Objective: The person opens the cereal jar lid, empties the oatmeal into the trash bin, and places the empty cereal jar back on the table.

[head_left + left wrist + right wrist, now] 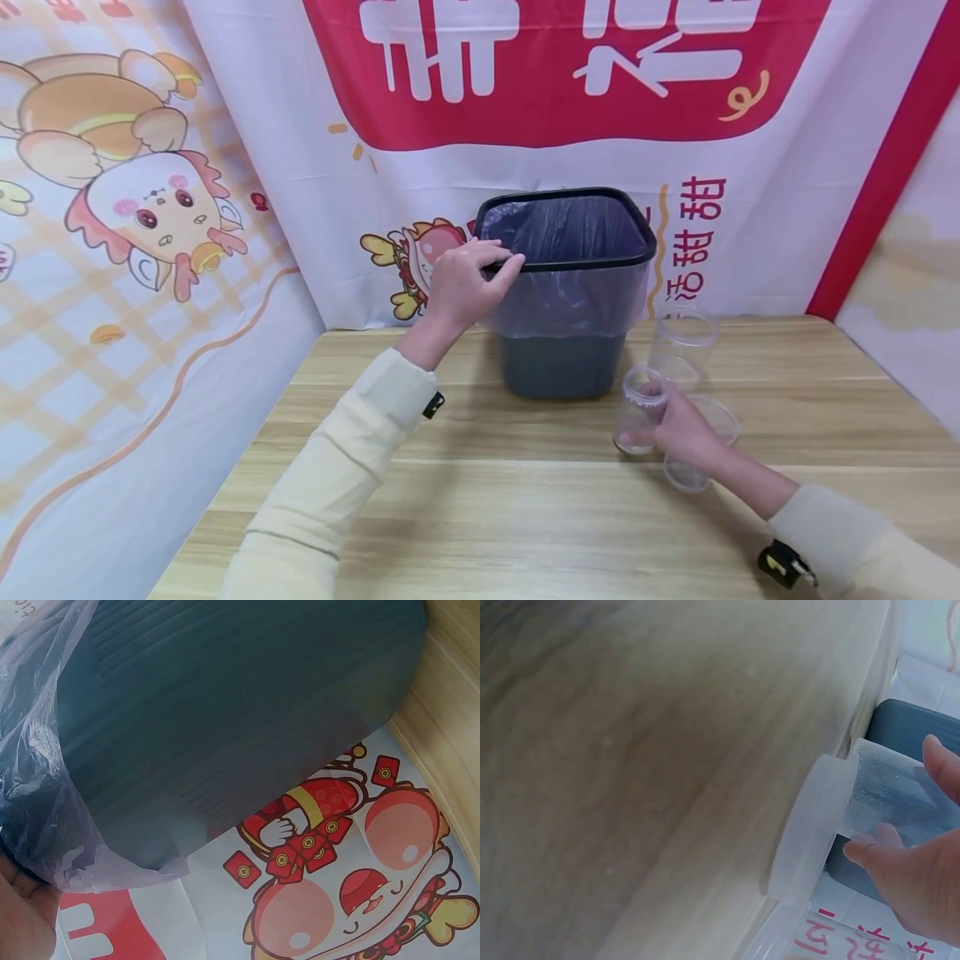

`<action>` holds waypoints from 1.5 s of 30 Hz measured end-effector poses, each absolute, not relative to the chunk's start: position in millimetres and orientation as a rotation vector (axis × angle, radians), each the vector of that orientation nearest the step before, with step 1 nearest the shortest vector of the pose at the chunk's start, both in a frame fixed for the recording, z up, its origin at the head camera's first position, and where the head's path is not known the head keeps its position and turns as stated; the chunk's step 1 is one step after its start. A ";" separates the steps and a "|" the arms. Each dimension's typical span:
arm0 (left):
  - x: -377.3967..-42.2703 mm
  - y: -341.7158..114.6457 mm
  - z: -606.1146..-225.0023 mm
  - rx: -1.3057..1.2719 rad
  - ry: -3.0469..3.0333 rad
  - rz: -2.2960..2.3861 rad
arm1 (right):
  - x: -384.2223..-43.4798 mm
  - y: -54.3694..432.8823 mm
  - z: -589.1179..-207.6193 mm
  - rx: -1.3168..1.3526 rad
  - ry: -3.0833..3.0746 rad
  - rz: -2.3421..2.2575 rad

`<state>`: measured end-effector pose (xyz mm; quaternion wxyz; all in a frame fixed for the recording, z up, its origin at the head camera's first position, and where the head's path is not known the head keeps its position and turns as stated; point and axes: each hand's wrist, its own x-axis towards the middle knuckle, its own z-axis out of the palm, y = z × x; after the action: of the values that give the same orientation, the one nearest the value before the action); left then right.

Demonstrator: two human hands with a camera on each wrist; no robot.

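Note:
A dark grey trash bin [562, 367] with a black rim stands on the table, lined with a thin translucent bag [570, 300]. My left hand [476, 279] grips the bin's rim at its near left corner, over the bag's edge. In the left wrist view only part of that hand [26, 915] shows, beside the bag. Right of the bin, my right hand [678, 425] holds a small clear plastic jar [637, 421] upright around its side. The right wrist view shows the thumb and fingers of this hand [922, 877] on either side of the jar [889, 795].
Behind the right hand stands a larger clear jar [684, 346]. A clear round lid [727, 425] and a smaller clear round piece [686, 479] lie on the wooden table [495, 517] close by the right wrist. A printed cloth [420, 175] hangs behind the bin.

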<state>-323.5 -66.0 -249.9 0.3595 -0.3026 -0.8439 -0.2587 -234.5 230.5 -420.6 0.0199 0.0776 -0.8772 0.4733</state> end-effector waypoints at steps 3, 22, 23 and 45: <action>-323.6 -65.9 -250.1 -0.777 -2.176 -0.668 | -233.7 230.0 -422.5 0.256 -2.714 1.477; -322.8 -62.1 -250.3 -0.816 -2.174 -0.675 | -228.6 233.2 -424.6 0.257 -2.726 1.461; -322.6 -62.0 -250.2 -0.817 -2.178 -0.678 | -228.1 234.0 -424.3 0.260 -2.726 1.445; -315.5 -79.7 -248.2 -0.756 -2.175 -0.779 | -221.8 263.5 -363.7 0.415 -2.580 1.534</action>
<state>-315.5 -79.7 -248.2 0.3478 -0.2917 -0.8389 -0.3003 -221.8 263.5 -363.7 0.0556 0.1369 -0.8501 0.5054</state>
